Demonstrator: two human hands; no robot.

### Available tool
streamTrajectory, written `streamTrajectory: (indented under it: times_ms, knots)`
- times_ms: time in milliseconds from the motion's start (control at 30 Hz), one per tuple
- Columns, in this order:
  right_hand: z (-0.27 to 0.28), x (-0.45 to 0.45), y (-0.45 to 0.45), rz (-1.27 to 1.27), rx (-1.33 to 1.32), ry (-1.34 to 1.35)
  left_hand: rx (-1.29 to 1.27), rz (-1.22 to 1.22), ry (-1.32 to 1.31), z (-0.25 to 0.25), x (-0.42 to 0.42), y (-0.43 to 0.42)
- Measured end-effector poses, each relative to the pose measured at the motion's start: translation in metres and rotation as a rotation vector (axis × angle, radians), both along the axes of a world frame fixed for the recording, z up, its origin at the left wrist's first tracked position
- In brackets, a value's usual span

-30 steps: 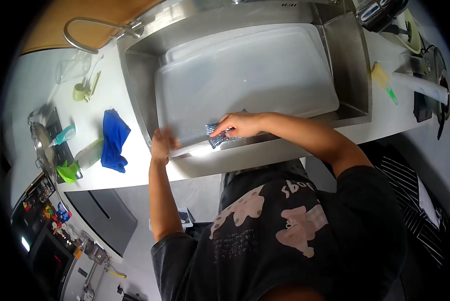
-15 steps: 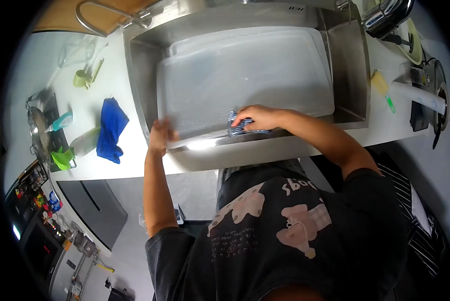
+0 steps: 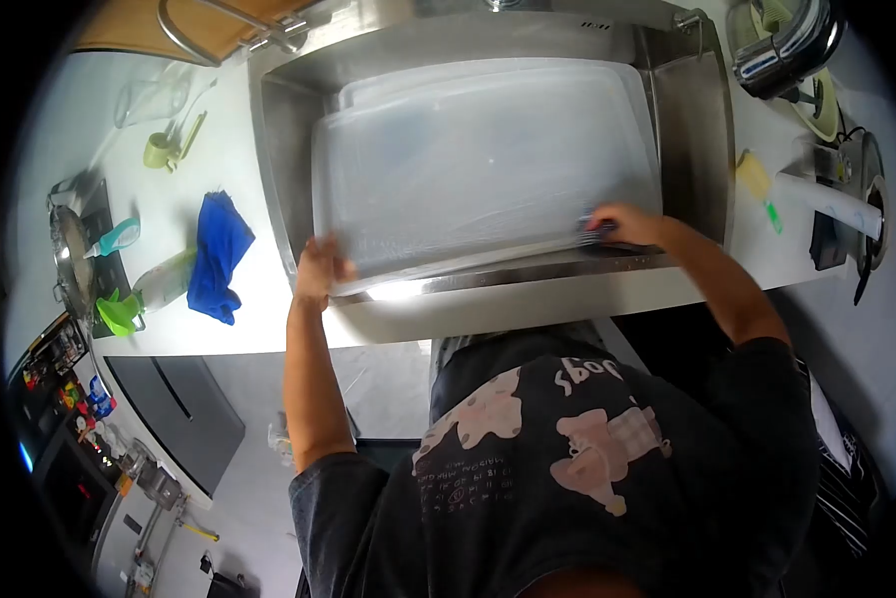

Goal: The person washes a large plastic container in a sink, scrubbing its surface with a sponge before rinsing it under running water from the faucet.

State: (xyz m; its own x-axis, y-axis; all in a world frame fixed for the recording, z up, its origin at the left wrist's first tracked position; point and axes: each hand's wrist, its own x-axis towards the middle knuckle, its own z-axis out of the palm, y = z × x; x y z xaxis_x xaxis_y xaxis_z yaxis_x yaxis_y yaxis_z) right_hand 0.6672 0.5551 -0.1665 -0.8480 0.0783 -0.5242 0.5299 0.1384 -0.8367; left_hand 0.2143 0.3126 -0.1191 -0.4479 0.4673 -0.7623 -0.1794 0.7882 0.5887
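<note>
A large translucent plastic lid (image 3: 488, 164) lies in the steel sink (image 3: 694, 149), over a second pale plastic piece whose edge shows behind it. At the lid's near left corner, my left hand (image 3: 322, 269) grips the rim, its fingers slightly blurred. Toward the near right corner my right hand (image 3: 622, 225) is closed around a dark striped cloth (image 3: 597, 235), pressed against the lid's near edge. Most of the cloth is hidden by the hand and blurred.
Left of the sink lie a blue cloth (image 3: 218, 257), a clear bottle (image 3: 166, 281), a teal-capped bottle (image 3: 119, 237) and a green scoop (image 3: 159, 149). At right are a yellow brush (image 3: 754, 179), a white roll (image 3: 829, 202) and a black faucet (image 3: 789, 50).
My right hand has slid rightward along the lid's near edge with the striped cloth, from left of the middle to near the right corner. My left hand stays at the left corner.
</note>
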Motion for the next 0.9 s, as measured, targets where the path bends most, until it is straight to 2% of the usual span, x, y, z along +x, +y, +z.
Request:
streamTrajectory:
  times_ms: [67, 100, 167, 200, 267, 333, 367, 400, 433, 500, 533, 600, 667, 733, 767, 800, 867, 900]
  knots:
    - [0.014, 0.024, 0.01, -0.079, 0.073, -0.263, 0.081, 0.02, -0.007, 0.0, 0.002, -0.006]
    - [0.014, 0.011, 0.006, -0.069, 0.07, -0.257, 0.077, 0.03, -0.002, -0.001, 0.003, -0.007]
    - [0.012, -0.051, -0.019, 0.056, 0.077, 0.03, 0.059, -0.071, 0.011, -0.003, -0.002, -0.005]
    - [0.018, -0.096, -0.037, 0.048, -0.008, 0.103, 0.121, -0.074, 0.014, -0.013, -0.005, -0.01]
    - [0.013, -0.185, -0.082, 0.033, -0.051, 0.301, 0.052, 0.007, -0.002, -0.004, -0.002, -0.005]
    - [0.029, -0.263, -0.125, -0.013, -0.079, 0.376, 0.04, -0.031, 0.018, -0.004, -0.009, -0.008]
    - [0.053, -0.29, -0.14, -0.017, 0.095, 0.331, 0.036, -0.085, 0.016, -0.009, -0.009, -0.006]
    - [0.059, -0.309, -0.155, -0.058, 0.114, 0.308, 0.036, -0.096, 0.009, -0.02, -0.015, -0.014]
    - [0.058, -0.316, -0.16, -0.086, 0.081, 0.3, 0.129, -0.396, 0.234, -0.037, -0.027, -0.028]
    - [0.054, -0.292, -0.149, -0.079, 0.053, 0.35, 0.214, -0.402, 0.184, -0.038, -0.023, -0.025]
    - [0.052, -0.268, -0.137, -0.078, 0.09, 0.377, 0.172, -0.115, -0.094, -0.026, -0.012, -0.021]
    - [0.044, -0.2, -0.104, -0.083, 0.07, 0.301, 0.195, 0.217, -0.271, -0.049, -0.02, -0.033]
    - [0.031, -0.117, -0.068, -0.103, 0.058, 0.256, 0.1, -0.083, -0.042, -0.023, -0.013, -0.02]
    - [0.007, -0.014, -0.026, -0.142, 0.101, 0.112, 0.03, -0.051, -0.055, -0.024, -0.018, -0.017]
    - [0.004, 0.034, -0.007, -0.155, 0.148, -0.157, 0.025, -0.046, -0.003, -0.013, -0.009, -0.009]
    - [0.008, 0.07, 0.014, -0.163, 0.205, -0.294, 0.024, -0.053, -0.006, -0.011, -0.006, -0.007]
    - [0.008, 0.089, 0.02, -0.158, 0.288, -0.351, -0.024, -0.076, 0.07, -0.009, -0.005, -0.005]
    - [0.008, 0.095, 0.024, -0.138, 0.378, -0.403, 0.017, -0.031, 0.008, -0.012, -0.008, -0.007]
